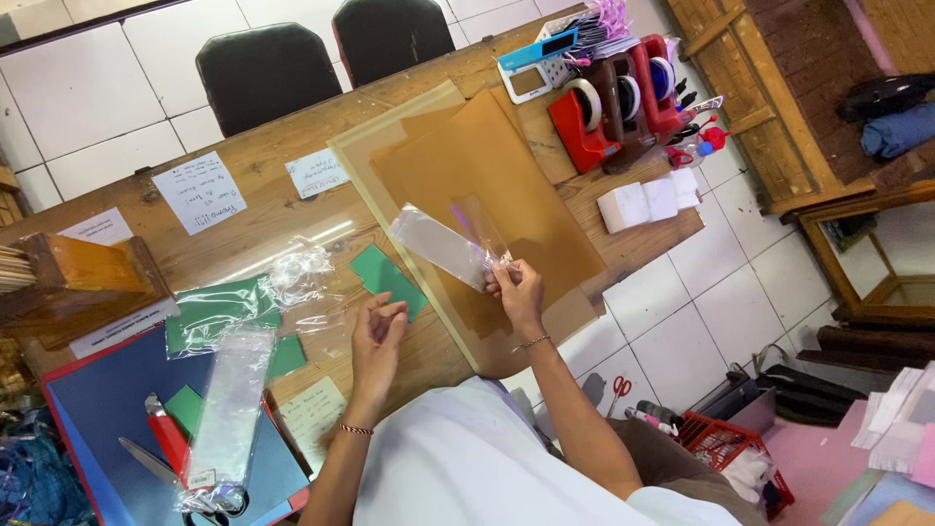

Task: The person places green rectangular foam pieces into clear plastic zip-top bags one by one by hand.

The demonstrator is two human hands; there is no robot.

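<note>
My right hand (517,289) pinches one end of a clear plastic sleeve (443,244) and holds it up over the brown sheets (487,166) on the wooden table (243,244). My left hand (378,336) hovers just above the table with fingers loosely apart, holding nothing, next to a green card (382,276). More clear sleeves (229,409) and green cards in plastic (214,312) lie to the left.
Red tape dispensers (623,102), a calculator (526,80) and white paper blocks (643,203) stand at the table's far right. A blue cutting mat (107,409) holds a red cutter (168,438) and scissors (156,468). Two black chairs (268,73) stand behind. A red basket (721,443) sits on the floor.
</note>
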